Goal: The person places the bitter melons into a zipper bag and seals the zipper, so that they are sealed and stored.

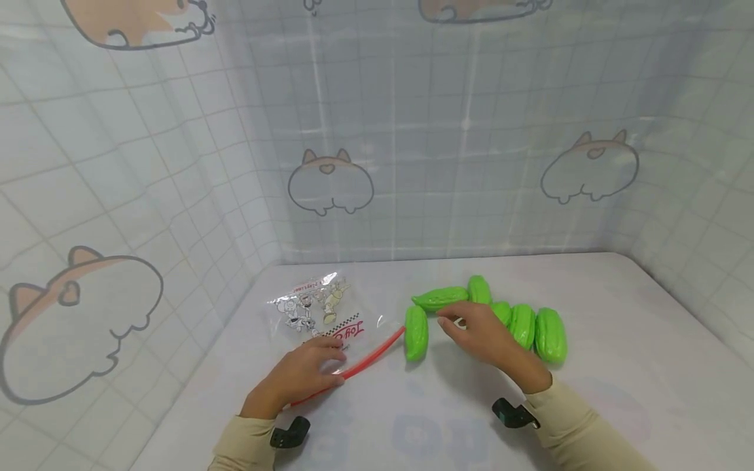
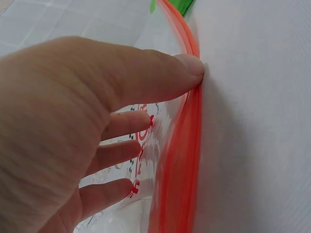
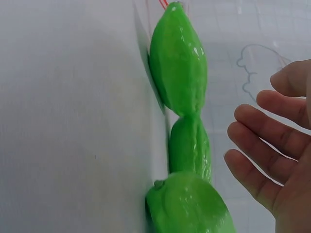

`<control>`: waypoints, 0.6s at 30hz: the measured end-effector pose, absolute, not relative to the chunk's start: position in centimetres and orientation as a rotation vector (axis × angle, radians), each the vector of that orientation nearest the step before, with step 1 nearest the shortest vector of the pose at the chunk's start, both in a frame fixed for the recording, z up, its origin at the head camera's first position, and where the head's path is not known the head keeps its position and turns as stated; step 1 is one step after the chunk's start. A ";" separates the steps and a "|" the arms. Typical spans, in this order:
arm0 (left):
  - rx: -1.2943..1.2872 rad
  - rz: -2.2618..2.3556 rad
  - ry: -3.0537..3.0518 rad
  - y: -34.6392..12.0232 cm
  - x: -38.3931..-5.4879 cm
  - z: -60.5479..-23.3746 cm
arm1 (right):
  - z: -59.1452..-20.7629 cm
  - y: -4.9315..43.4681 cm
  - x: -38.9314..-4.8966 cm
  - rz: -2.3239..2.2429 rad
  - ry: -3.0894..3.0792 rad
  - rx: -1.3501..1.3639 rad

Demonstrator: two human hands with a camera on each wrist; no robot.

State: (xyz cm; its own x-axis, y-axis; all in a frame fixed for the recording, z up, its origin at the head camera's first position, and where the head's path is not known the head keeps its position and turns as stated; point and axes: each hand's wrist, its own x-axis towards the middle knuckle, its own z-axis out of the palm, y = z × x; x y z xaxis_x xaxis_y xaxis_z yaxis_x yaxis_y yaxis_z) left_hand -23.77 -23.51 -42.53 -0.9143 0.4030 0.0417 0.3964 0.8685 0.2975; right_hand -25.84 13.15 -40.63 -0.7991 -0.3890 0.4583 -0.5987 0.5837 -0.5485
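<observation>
A clear plastic zip bag point(image 1: 377, 307) with printed cartoon figures lies at the left, its red zip strip point(image 1: 377, 354) facing the front right. My left hand point(image 1: 300, 369) rests over that edge. Its thumb point(image 2: 160, 77) touches the red strip, while straight, spread fingers point(image 2: 114, 150) lie against the clear film. Several glossy green ridged toy vegetables point(image 1: 551, 335), shaped like bitter melons, lie to the right. Above them hovers my right hand point(image 1: 480, 333), fingers loosely bent and holding nothing. One green piece point(image 1: 416, 333) lies between the hands, near the strip's far end.
The white tabletop point(image 1: 424, 405) runs back to a tiled-pattern curtain point(image 1: 448, 196) with cartoon dog prints. More of this curtain point(image 1: 147, 170) stands along the left side. Dark wrist devices point(image 1: 290, 433) sit beside both sleeves.
</observation>
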 end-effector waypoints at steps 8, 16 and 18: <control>0.797 0.397 3.074 -23.4 -23.6 -42.6 | -40.6 11.8 -25.8 1.056 -2.517 0.875; 0.876 0.303 3.167 -23.0 -23.3 -42.5 | -40.7 10.9 -25.7 1.059 -2.510 0.887; 0.833 0.310 3.167 -23.0 -23.2 -42.5 | -40.7 10.7 -25.7 1.058 -2.513 0.889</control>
State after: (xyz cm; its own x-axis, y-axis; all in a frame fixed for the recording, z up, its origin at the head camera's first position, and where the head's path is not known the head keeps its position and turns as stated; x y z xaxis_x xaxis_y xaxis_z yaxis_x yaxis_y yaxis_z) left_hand -23.22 -22.98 -42.48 -0.8617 0.4709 0.1891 0.4986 0.8549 0.1432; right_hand -25.69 10.66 -40.74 -0.7742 -0.4335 0.4612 -0.6329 0.5445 -0.5505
